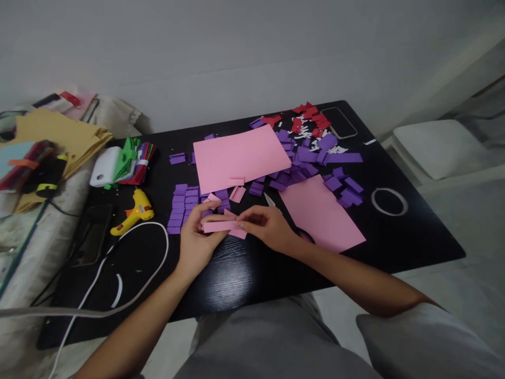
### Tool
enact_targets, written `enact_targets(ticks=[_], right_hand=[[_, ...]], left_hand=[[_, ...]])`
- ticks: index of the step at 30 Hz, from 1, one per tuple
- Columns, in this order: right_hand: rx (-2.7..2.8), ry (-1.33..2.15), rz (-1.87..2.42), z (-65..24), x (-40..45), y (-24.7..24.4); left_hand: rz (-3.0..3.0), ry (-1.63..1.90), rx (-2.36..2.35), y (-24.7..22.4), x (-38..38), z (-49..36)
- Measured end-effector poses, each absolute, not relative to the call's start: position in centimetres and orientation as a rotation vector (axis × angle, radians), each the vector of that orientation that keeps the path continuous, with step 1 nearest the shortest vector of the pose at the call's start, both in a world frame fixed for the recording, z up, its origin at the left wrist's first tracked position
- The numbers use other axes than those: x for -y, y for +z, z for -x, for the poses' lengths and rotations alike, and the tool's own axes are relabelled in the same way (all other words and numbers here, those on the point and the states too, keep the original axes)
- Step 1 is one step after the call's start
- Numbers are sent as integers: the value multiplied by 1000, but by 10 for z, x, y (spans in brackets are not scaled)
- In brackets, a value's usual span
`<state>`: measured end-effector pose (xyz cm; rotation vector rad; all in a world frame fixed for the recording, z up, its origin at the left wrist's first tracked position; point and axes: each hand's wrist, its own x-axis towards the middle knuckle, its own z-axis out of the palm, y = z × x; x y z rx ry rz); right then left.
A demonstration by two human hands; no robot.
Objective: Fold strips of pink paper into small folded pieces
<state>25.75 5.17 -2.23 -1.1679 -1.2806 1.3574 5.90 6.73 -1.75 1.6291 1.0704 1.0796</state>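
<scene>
Between my two hands a narrow pink paper strip (221,226) is held above the black table. My left hand (198,234) grips its left part between thumb and fingers. At the strip's right end, the thumb and fingertips of my right hand (266,225) are pinched on it. Small folded pink pieces (237,193) lie just beyond the hands, and another pink piece shows under the strip. Scissors (270,200) lie partly hidden beneath my right hand. Rows of folded purple pieces (179,208) sit to the left, beside a large pink sheet (240,155).
A second pink sheet (323,218) lies at the right on the black table (414,237). Behind are loose purple pieces (307,155), red pieces (310,113) and a tape ring (389,202). A yellow glue gun (138,210) and white cable (168,242) are left.
</scene>
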Motion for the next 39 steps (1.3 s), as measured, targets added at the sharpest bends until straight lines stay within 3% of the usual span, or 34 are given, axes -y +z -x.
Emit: enact_targets(ticks=[20, 39], right_hand=[[1285, 1338, 1220, -255, -50, -23], [931, 1695, 1125, -253, -54, -29]], left_hand=[[-1832, 1151, -1090, -19, -61, -62], [-1328, 1035, -1067, -8, -64, -70]])
